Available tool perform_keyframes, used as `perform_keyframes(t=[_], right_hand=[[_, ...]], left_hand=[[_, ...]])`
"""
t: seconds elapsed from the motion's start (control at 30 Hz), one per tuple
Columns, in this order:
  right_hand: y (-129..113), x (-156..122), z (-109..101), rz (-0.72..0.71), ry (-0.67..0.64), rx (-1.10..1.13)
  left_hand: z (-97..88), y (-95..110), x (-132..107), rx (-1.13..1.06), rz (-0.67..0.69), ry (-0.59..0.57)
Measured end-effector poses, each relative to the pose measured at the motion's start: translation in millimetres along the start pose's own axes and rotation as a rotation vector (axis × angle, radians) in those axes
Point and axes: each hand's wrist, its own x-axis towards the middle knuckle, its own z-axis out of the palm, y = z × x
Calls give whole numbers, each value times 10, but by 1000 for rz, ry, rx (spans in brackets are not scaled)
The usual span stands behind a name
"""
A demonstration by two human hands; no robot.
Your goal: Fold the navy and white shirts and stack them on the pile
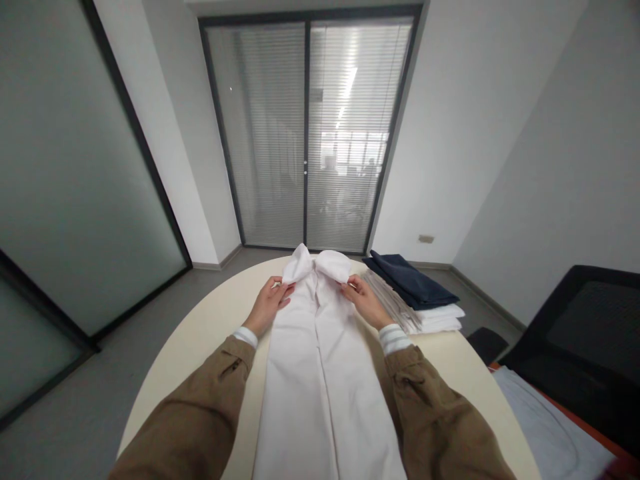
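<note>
A white collared shirt (pixel 320 360) lies lengthwise on a round cream table (pixel 215 327), its sides folded in and its collar at the far end. My left hand (pixel 269 303) pinches the shirt's left shoulder edge just below the collar. My right hand (pixel 364 298) grips the right shoulder edge in the same way. Both hands are closed on the fabric, fingers curled. Brown sleeves with striped cuffs cover my forearms.
A pile of folded clothes (pixel 425 307), dark navy on top of white and striped pieces, sits at the table's far right. A black chair (pixel 585 333) stands to the right, with pale cloth (pixel 545 420) below it. Glass doors with blinds (pixel 307 133) are ahead.
</note>
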Motion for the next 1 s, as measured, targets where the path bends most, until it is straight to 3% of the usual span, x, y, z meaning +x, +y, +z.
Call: perform_keyframes(t=[0.23, 0.37, 0.53, 0.63, 0.7, 0.87, 1.0], right_hand=[[-278, -413, -106, 56, -153, 273], [-389, -709, -242, 156, -267, 341], [-261, -1016, -408, 405, -370, 426], [-167, -1108, -411, 489, -388, 386], [-136, -1129, -388, 463, -436, 364], [-40, -1074, -298, 300, -507, 288], [114, -952, -174, 180, -358, 140]], left_hand=[[21, 201, -506, -176, -60, -163], [-141, 238, -817, -293, -152, -355], [-386, 165, -1056, -294, -407, -512], [-416, 79, -1092, -158, -543, -469], [-381, 16, -1091, -94, -542, -377], [-252, -142, -1024, 37, -305, -171], [-172, -258, -840, 116, -65, -89]])
